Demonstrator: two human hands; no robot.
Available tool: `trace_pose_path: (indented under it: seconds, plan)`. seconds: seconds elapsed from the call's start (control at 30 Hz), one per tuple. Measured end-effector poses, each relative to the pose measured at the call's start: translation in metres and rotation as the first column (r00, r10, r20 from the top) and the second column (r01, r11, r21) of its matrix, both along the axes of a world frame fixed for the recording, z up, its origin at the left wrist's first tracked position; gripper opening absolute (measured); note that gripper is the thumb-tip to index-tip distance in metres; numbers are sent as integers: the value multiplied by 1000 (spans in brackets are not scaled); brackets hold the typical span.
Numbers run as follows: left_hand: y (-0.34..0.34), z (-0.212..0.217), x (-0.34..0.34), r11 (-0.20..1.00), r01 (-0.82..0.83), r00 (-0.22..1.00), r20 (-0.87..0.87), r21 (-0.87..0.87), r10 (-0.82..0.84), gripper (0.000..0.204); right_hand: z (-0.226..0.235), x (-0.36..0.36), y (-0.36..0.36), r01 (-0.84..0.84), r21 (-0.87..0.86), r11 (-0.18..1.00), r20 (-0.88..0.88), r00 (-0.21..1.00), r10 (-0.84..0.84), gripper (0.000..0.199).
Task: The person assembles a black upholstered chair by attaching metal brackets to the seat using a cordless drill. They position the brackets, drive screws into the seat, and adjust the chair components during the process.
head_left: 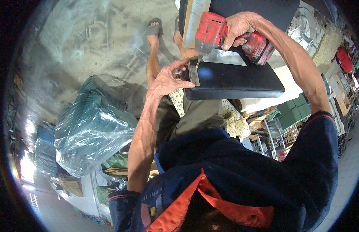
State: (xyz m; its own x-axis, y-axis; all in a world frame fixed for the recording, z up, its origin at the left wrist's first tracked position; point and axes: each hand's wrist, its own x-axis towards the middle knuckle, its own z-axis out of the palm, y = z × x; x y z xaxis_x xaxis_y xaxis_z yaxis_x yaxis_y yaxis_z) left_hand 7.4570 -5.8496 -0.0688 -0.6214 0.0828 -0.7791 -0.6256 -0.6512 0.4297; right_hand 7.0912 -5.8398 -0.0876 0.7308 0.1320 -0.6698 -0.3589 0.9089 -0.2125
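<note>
My right hand [240, 28] is wrapped round the grip of a red cordless impact driver [210, 30], whose battery end [260, 48] points right. Its bit [198, 63] angles down to a flat metal bracket [193, 74] at the left end of a black padded panel [241, 81]. The driver's lamp throws a bluish spot on the padding. With thumb and fingers, my left hand [166, 81] pinches the bracket against that end of the panel. Whether a screw sits under the bit is too small to tell.
Beyond the driver stands another large black padded piece [260, 8] with a pale board [196, 17] at its edge. A plastic-wrapped green bundle [92, 125] lies on the concrete floor [79, 42] to the left. Shelving with boxes [291, 135] is at the right.
</note>
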Motion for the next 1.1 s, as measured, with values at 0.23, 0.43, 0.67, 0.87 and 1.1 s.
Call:
trace_pose_path:
  seconds: [0.23, 0.43, 0.67, 0.87, 1.1]
  plan:
    - [2, 2, 0, 1000, -26, 1000, -9, -10, 26, 101, -1, -1, -1, 0, -50, 999, -3, 1000, 0, 22]
    - [6, -2, 3, 999, -42, 999, -3, -26, 42, 101, 1, 3, -7, -61, -40, 997, -35, 998, 59, 22]
    - [4, 2, 1, 998, -54, 998, -12, -36, 54, 101, 1, 0, -5, -26, -48, 999, -66, 998, 22, 22]
    - [-3, 6, -4, 999, -52, 998, 40, -9, 52, 99, 2, 2, -8, -10, -38, 999, -60, 998, 8, 21]
    - [-6, 6, -5, 1000, -22, 1000, 17, -20, 22, 99, 0, 0, -8, -13, -34, 999, -47, 999, 12, 23]
